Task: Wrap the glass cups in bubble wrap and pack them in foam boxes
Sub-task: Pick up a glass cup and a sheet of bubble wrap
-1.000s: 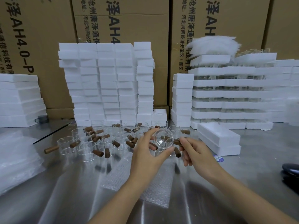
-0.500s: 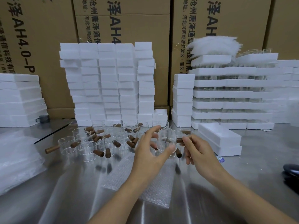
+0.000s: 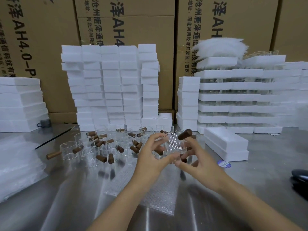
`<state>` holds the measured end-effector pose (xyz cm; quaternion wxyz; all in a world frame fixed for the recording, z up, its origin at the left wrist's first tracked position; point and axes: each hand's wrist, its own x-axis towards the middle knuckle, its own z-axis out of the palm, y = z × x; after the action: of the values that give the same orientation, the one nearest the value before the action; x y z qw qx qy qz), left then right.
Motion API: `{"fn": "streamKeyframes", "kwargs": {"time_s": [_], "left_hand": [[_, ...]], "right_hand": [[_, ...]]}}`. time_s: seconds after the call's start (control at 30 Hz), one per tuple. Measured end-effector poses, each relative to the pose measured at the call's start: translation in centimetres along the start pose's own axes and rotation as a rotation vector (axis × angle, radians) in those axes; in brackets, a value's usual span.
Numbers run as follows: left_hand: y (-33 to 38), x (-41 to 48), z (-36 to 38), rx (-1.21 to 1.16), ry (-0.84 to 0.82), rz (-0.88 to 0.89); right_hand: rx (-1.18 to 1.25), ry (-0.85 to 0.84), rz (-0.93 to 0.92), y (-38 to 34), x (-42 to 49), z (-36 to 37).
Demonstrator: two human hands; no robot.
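A ribbed glass cup with a brown wooden handle hangs above the table between both hands. My left hand grips its left side with curled fingers and thumb. My right hand holds its right and lower side, thumb under the base. The handle points up and to the right. A sheet of bubble wrap lies flat on the metal table below the hands. Several more glass cups with brown handles stand behind it. A closed white foam box lies to the right.
Stacks of white foam boxes line the back, with cardboard cartons behind them. Foam trays with glassware stand at the right. A pile of bubble wrap sheets lies at the left edge. A dark object sits at the right edge.
The cup has been turned in both hands: its round mouth faced me, now its ribbed side shows and the handle points up. My right hand moved from the handle to the cup's body.
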<state>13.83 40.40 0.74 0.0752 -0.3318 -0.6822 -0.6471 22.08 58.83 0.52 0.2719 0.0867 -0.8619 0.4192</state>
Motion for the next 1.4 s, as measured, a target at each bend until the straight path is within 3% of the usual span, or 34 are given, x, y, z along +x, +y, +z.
{"fn": "streamKeyframes", "kwargs": {"time_s": [0.23, 0.47, 0.63, 0.87, 1.2, 1.4], "left_hand": [[0.5, 0.0, -0.3, -0.077, -0.134, -0.06], [0.0, 0.4, -0.7, -0.002, -0.003, 0.007], [-0.4, 0.2, -0.9, 0.18, 0.045, 0.055], [-0.2, -0.1, -1.1, 0.494, -0.035, 0.199], [-0.4, 0.4, -1.2, 0.174, -0.066, 0.034], [-0.3, 0.5, -1.0, 0.173, -0.135, 0.01]], "right_hand": [[0.121, 0.084, 0.023, -0.4, 0.3, -0.1], [-0.018, 0.165, -0.016, 0.4, 0.5, -0.7], [-0.213, 0.197, -0.14, 1.2, 0.8, -1.0], [-0.345, 0.13, -0.231, 1.2, 1.0, -1.2], [-0.234, 0.097, -0.144, 2.0, 0.9, -0.8], [-0.157, 0.103, -0.124, 1.9, 0.8, -0.8]]}}
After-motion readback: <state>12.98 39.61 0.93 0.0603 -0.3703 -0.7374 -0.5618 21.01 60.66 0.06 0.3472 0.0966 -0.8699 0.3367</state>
